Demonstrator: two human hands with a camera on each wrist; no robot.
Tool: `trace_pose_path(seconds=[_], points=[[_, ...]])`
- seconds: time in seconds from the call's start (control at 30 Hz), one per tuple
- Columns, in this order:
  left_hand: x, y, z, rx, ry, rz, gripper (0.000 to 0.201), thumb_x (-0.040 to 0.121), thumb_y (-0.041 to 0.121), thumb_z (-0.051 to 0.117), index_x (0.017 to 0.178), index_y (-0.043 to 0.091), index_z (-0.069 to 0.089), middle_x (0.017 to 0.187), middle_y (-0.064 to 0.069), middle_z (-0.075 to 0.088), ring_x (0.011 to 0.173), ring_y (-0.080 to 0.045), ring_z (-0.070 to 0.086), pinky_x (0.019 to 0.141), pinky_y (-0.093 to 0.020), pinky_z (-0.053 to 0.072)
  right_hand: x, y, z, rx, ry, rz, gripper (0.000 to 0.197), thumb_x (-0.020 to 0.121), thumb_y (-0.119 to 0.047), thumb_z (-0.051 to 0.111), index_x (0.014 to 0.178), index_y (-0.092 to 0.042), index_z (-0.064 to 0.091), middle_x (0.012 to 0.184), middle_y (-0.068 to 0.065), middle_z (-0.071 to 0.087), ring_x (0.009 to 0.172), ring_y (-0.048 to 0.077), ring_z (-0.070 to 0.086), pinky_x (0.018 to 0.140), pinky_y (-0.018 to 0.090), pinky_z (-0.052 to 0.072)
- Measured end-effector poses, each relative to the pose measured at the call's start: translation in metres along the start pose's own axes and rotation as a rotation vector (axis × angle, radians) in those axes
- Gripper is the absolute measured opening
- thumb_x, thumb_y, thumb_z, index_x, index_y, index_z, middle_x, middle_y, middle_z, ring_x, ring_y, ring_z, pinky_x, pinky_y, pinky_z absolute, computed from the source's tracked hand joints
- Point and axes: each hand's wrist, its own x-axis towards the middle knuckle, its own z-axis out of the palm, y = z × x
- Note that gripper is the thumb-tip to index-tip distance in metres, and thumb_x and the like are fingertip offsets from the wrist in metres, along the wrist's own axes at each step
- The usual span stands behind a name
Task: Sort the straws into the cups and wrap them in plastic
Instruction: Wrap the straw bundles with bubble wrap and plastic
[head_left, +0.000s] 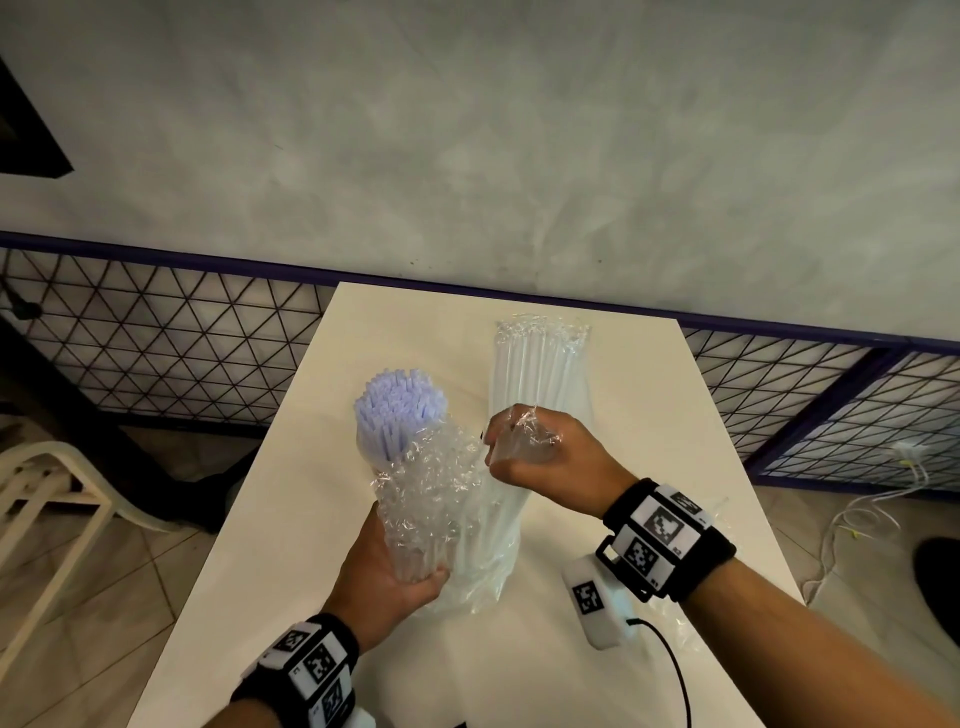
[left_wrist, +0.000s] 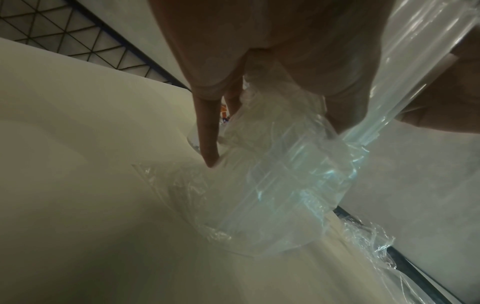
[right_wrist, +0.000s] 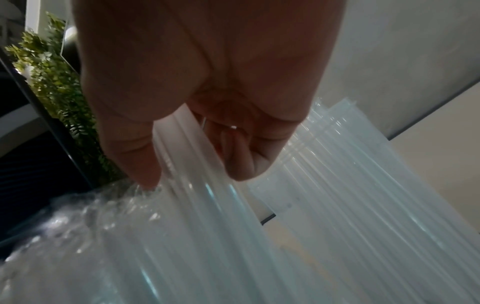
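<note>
A bundle of pale purple straws (head_left: 400, 410) stands upright in a holder hidden by crinkled clear plastic wrap (head_left: 431, 493). My left hand (head_left: 395, 566) grips the base of this wrapped bundle just above the white table (head_left: 649, 415). My right hand (head_left: 524, 447) is curled round a handful of clear straws (right_wrist: 187, 154), with a scrap of plastic over its knuckles. Behind it a clear bag of clear straws (head_left: 540, 364) lies lengthwise on the table, and it also shows in the right wrist view (right_wrist: 363, 195). In the left wrist view, plastic film (left_wrist: 285, 174) hangs below the fingers (left_wrist: 207, 133).
A white tagged device (head_left: 597, 603) with a black cable (head_left: 670, 670) sits near the table's front right. A wire mesh fence (head_left: 156, 332) runs behind the table. A white chair (head_left: 47, 499) stands on the floor at the left.
</note>
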Motion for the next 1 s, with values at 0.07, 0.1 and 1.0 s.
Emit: trace_pose_path(seconds=[0.07,0.1,1.0], points=[[0.0,0.0,0.0,-0.003,-0.001,-0.011,0.077,0.061,0.042,0.085,0.129,0.029,0.053,0.117,0.023,0.062,0.112,0.005,0.058,0.098,-0.022,0.045,0.001,-0.006,-0.004,-0.052,0.001,-0.001,0.008,0.083,-0.002,0.071,0.086,-0.01,0.07,0.088,-0.001,0.071,0.083,0.008,0.066,0.08,0.019,0.049],[0.0,0.0,0.0,-0.006,-0.003,-0.017,0.078,0.061,0.042,0.085,0.13,0.03,0.052,0.118,0.023,0.062,0.112,0.005,0.058,0.098,-0.022,0.045,0.0,-0.011,-0.007,-0.064,0.008,-0.004,0.006,0.083,-0.002,0.072,0.084,-0.008,0.07,0.089,0.002,0.072,0.082,0.008,0.066,0.079,0.018,0.049],[-0.001,-0.001,0.001,-0.125,-0.001,-0.077,0.086,0.057,0.035,0.09,0.132,0.028,0.048,0.12,0.014,0.066,0.113,-0.005,0.063,0.103,-0.04,0.049,0.091,-0.035,-0.109,-0.457,0.362,0.243,0.037,0.071,-0.042,0.085,0.091,-0.015,0.068,0.084,0.0,0.067,0.072,0.017,0.063,0.062,0.03,0.053]])
